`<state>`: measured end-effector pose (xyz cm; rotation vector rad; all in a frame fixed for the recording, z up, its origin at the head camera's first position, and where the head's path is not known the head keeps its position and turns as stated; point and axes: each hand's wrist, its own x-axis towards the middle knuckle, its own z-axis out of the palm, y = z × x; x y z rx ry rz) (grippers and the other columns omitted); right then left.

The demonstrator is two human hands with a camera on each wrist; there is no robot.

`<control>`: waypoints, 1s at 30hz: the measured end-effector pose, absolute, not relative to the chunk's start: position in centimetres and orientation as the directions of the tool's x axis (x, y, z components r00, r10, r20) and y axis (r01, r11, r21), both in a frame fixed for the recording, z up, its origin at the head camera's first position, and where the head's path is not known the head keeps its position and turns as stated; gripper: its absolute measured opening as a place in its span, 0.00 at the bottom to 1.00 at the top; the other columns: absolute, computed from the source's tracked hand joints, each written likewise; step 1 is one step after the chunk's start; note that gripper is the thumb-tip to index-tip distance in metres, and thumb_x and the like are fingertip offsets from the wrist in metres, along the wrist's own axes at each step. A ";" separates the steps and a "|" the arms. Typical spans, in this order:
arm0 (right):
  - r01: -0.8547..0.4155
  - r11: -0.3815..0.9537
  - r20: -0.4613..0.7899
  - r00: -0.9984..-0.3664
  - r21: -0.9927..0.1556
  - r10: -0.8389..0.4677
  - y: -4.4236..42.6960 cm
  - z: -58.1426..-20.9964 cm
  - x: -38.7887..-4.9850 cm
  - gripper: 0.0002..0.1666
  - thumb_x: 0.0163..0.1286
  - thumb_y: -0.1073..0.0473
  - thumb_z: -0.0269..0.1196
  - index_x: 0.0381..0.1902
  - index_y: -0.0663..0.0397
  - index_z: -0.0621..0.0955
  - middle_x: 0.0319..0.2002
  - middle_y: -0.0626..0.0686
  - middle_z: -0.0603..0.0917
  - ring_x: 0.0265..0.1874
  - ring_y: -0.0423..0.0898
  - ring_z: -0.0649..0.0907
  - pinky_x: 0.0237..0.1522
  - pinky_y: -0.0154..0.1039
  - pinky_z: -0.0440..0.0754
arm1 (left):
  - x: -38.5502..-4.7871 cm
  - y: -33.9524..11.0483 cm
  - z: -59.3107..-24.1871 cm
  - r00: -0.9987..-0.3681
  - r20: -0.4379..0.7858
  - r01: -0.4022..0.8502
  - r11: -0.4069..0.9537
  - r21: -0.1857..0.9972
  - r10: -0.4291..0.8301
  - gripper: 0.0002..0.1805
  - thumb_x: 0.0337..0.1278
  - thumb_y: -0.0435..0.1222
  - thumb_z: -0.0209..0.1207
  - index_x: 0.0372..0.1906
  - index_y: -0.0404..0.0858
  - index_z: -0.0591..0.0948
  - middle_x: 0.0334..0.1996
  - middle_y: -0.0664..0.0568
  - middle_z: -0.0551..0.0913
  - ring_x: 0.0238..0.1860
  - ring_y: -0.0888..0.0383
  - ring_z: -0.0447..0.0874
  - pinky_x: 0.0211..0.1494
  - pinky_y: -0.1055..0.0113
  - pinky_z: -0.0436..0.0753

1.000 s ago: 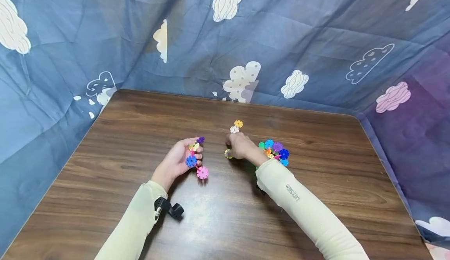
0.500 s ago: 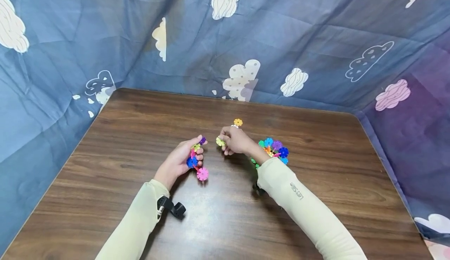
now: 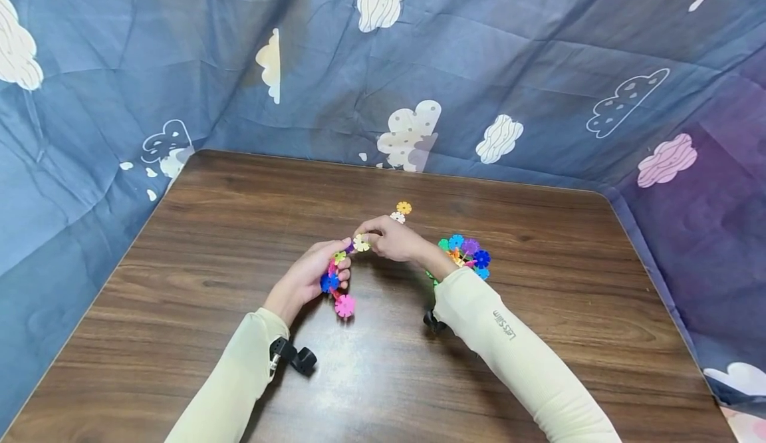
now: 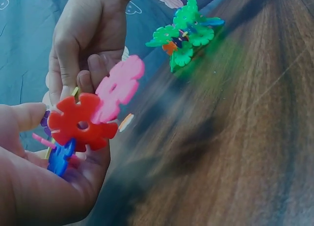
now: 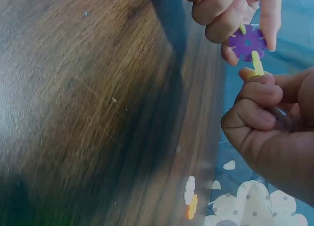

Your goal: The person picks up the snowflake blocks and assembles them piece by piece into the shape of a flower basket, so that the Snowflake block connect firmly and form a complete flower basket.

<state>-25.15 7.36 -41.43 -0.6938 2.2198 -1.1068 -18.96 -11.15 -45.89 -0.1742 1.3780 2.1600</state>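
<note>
My left hand (image 3: 306,275) holds a chain of joined plastic snowflake discs. In the chain are a purple disc (image 5: 239,45), a yellow-green one (image 3: 340,257), a blue one (image 3: 328,283), a red one (image 4: 68,119) and a pink one (image 3: 344,306) hanging at the lower end. Between thumb and fingers, my right hand (image 3: 396,239) pinches a pale yellow disc (image 3: 362,243). Seen edge-on in the right wrist view, that yellow disc meets the rim of the purple disc; whether it sits in a slot I cannot tell. Curled fingers hide part of the chain.
On the wooden table (image 3: 239,210), a white disc (image 3: 397,217) and an orange disc (image 3: 403,207) lie beyond my right hand. A many-coloured cluster of joined discs (image 3: 471,247) stands to the right, partly behind the right forearm. A patterned cloth (image 3: 323,97) hangs behind the table.
My right hand has lifted the yellow disc from the table and carried it left to the purple disc. My left hand has shifted slightly right with the chain.
</note>
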 end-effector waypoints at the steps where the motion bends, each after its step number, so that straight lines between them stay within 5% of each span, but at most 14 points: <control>1: -0.206 0.526 -0.246 -0.707 -0.825 -0.663 7.3 -41.4 -25.1 0.17 0.79 0.67 0.47 0.51 0.67 0.81 0.15 0.47 0.65 0.16 0.40 0.63 0.23 0.33 0.62 | -18.9 -11.1 -45.9 -0.831 -0.394 -0.522 -0.307 0.796 0.392 0.10 0.78 0.42 0.43 0.45 0.39 0.68 0.16 0.58 0.64 0.16 0.63 0.66 0.23 0.71 0.76; 19: 0.071 0.363 -0.321 -0.643 -0.929 -0.695 6.8 -42.8 -25.4 0.17 0.79 0.69 0.45 0.50 0.71 0.80 0.15 0.46 0.60 0.14 0.39 0.56 0.19 0.32 0.55 | -18.7 -11.6 -46.5 -0.804 -0.363 -0.538 -0.316 0.781 0.471 0.08 0.79 0.41 0.40 0.44 0.42 0.67 0.17 0.59 0.60 0.18 0.65 0.60 0.24 0.72 0.72; 27: -0.104 0.439 -0.280 -0.637 -0.892 -0.719 6.3 -41.7 -25.6 0.17 0.79 0.67 0.46 0.52 0.69 0.80 0.13 0.46 0.63 0.12 0.38 0.60 0.17 0.31 0.59 | -18.8 -11.8 -46.5 -0.806 -0.394 -0.570 -0.402 0.716 0.442 0.10 0.77 0.40 0.43 0.42 0.39 0.71 0.19 0.56 0.71 0.18 0.64 0.70 0.23 0.73 0.75; 30: -0.204 0.525 -0.234 -0.724 -0.826 -0.649 6.3 -41.0 -26.4 0.17 0.80 0.62 0.48 0.52 0.67 0.81 0.17 0.53 0.72 0.17 0.42 0.70 0.22 0.34 0.69 | -18.9 -11.9 -46.4 -0.807 -0.380 -0.578 -0.466 0.670 0.452 0.11 0.77 0.40 0.42 0.40 0.41 0.72 0.20 0.56 0.72 0.17 0.65 0.68 0.21 0.75 0.73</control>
